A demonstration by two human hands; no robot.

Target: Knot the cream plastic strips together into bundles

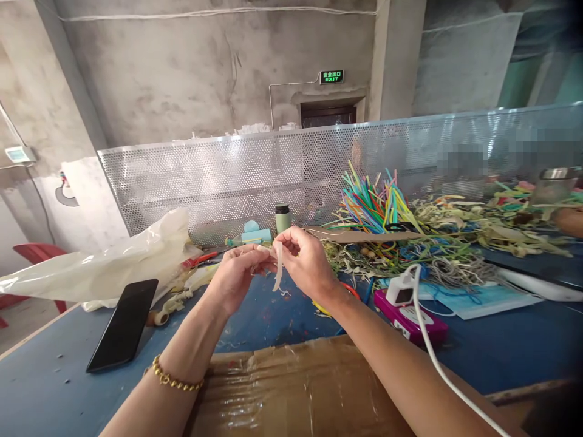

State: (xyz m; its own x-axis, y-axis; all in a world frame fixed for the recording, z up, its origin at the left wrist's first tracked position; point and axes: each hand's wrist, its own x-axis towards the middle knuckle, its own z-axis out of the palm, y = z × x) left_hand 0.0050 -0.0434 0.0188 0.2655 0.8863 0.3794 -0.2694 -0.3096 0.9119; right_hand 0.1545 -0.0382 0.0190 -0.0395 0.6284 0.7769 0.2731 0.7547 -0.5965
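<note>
Both hands meet above the blue table, fingers pinched close together. From between them hangs a pale, cream-coloured strip, its lower end loose and a thin thread-like tail beside it. My left hand is closed on a small pale end of material at its fingertips. The strip's upper part lies in the pinch of my right hand. Fingers partly hide how the pieces join. Below the wrists lies a sheet of brown cardboard. Just behind the hands stands a green bottle with a black lid.
A black phone leans at left near a cream plastic sheet. At right are a purple power strip with a white charger, a blue face mask, and piles of coloured strips. A perforated metal screen stands behind.
</note>
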